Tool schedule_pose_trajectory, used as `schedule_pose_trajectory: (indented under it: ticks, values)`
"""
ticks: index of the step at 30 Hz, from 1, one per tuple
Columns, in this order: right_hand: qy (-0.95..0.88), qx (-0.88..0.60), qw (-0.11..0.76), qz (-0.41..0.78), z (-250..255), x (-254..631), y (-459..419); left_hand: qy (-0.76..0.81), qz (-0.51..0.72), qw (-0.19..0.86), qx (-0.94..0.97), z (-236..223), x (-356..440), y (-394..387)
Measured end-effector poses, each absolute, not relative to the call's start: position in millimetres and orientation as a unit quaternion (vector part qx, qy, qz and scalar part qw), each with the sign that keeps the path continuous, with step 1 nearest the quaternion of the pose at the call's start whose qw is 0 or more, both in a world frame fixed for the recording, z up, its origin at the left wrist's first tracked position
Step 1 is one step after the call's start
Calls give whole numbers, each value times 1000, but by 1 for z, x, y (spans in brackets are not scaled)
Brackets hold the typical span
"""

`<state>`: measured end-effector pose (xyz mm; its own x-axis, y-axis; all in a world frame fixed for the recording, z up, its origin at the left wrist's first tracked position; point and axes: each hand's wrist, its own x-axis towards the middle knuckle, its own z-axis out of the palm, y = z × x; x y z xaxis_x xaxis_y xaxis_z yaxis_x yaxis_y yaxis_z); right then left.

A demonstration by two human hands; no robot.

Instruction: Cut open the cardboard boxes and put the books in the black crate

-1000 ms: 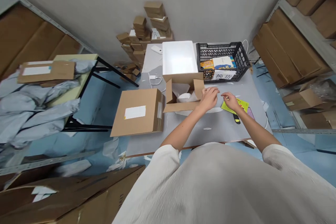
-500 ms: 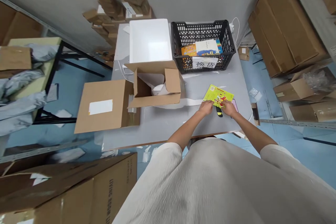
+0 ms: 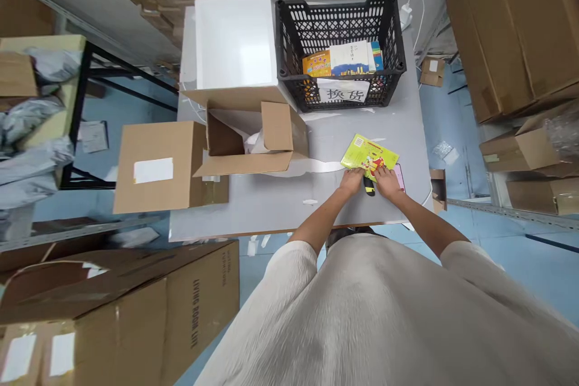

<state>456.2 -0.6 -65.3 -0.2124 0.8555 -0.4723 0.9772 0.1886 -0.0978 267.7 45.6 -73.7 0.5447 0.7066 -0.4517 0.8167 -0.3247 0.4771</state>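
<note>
A yellow-green book (image 3: 367, 154) with a colourful cover picture lies on the grey table (image 3: 266, 211), near its right end. My left hand (image 3: 351, 181) grips the book's near edge at the left corner, fingers closed on it. On the same edge, further right, my right hand (image 3: 387, 181) has its fingers curled over the book. Between my hands a black and yellow tool, seemingly a box cutter (image 3: 369, 187), pokes out from under the book. Beside my right hand lies a flat pink thing like a phone (image 3: 400, 176), partly covered.
A black plastic crate (image 3: 339, 9) with several books stands at the back, next to a white foam box (image 3: 235, 42). An open carton (image 3: 246, 163) and a closed carton (image 3: 154, 139) sit to the left. Large cartons (image 3: 199, 307) and shelving (image 3: 515, 208) flank the table.
The camera view has shifted, so the table items appear higher and further left. My hands stay at the book's near edge, and the book has barely moved on the table.
</note>
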Motion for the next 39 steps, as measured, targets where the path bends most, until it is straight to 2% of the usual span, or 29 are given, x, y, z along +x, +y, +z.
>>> schedule_pose_trajectory:
  ticks: [4, 7, 11, 15, 18, 20, 22, 24, 32, 39]
  values:
    - [773, 586, 162, -181, -49, 458, 9, 479, -60, 313, 818, -70, 271, 47]
    - [806, 559, 119, -151, -33, 463, 22, 505, -17, 283, 815, -62, 272, 53]
    - [827, 550, 20, -113, -7, 459, 44, 551, 60, 260, 791, -46, 263, 69]
    - [795, 588, -132, -66, 18, 442, 55, 583, 182, 270, 744, -35, 241, 84]
    - [726, 643, -236, -53, 19, 432, 50, 604, 296, 321, 666, -39, 220, 88]
    - [689, 667, -270, -83, 6, 427, 40, 620, 357, 389, 580, -48, 205, 86]
    - [673, 675, -270, -138, -14, 423, 26, 637, 379, 470, 479, -62, 190, 78]
    - [673, 666, -247, -204, -37, 417, 9, 663, 336, 523, 416, -77, 176, 64]
    - [629, 682, -114, -354, -97, 378, -55, 720, 215, 499, 432, -114, 127, 0]
    - [549, 720, -96, -413, -114, 358, -60, 684, 135, 471, 541, -117, 118, -28]
